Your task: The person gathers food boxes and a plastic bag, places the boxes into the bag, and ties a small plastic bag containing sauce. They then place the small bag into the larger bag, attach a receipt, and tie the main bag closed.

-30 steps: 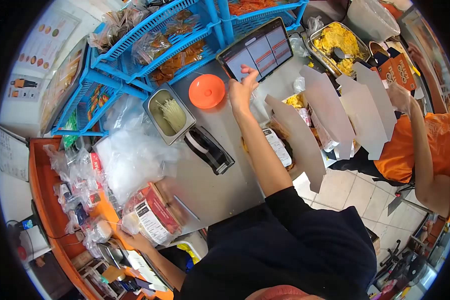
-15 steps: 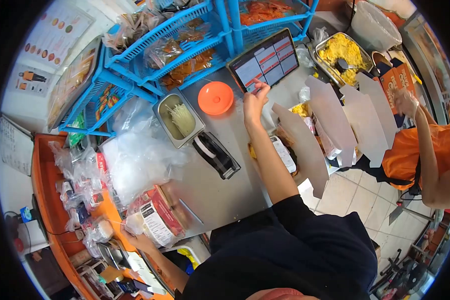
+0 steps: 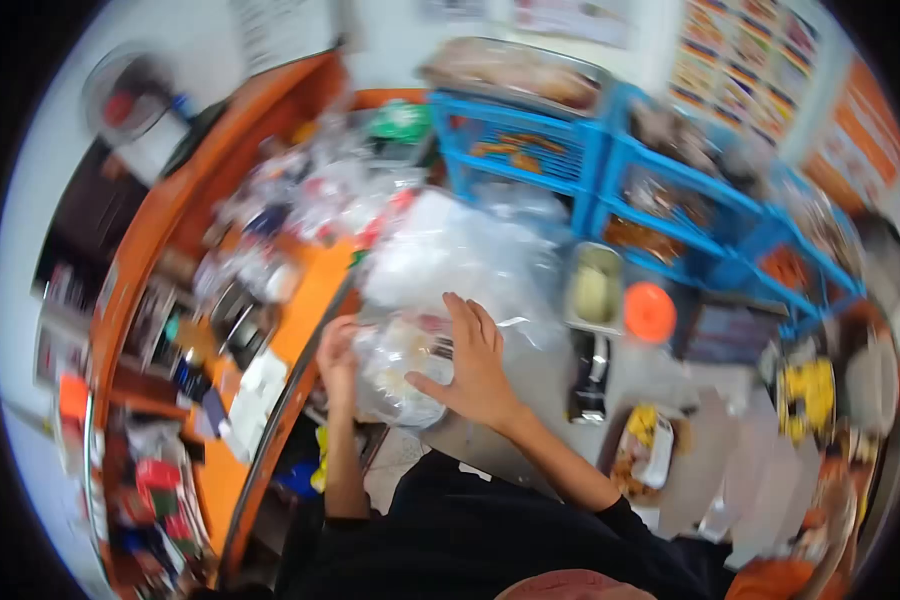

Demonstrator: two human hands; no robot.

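Note:
A clear plastic bag (image 3: pixel 400 385) with packed food inside sits at the near left end of the metal counter (image 3: pixel 495 450); its contents are blurred. My left hand (image 3: pixel 338 352) is at the bag's left edge, fingers curled and closed on the plastic. Over the bag's right side is my right hand (image 3: pixel 475 370), its fingers stretched out and its thumb apart, holding nothing. Just behind lies a large heap of clear plastic bags (image 3: pixel 470 250).
Blue plastic racks (image 3: pixel 530 165) with packed goods line the back. An orange round lid (image 3: pixel 650 312), a metal container (image 3: pixel 595 290), a black tape dispenser (image 3: pixel 589 375) and a tablet (image 3: pixel 735 330) stand rightward. Filled open boxes (image 3: pixel 645 450) are near a co-worker's orange clothing (image 3: pixel 785 580).
My view has swung left. My right hand has left the tablet's screen and come over to the bag. My left hand has stayed at the bag's left side.

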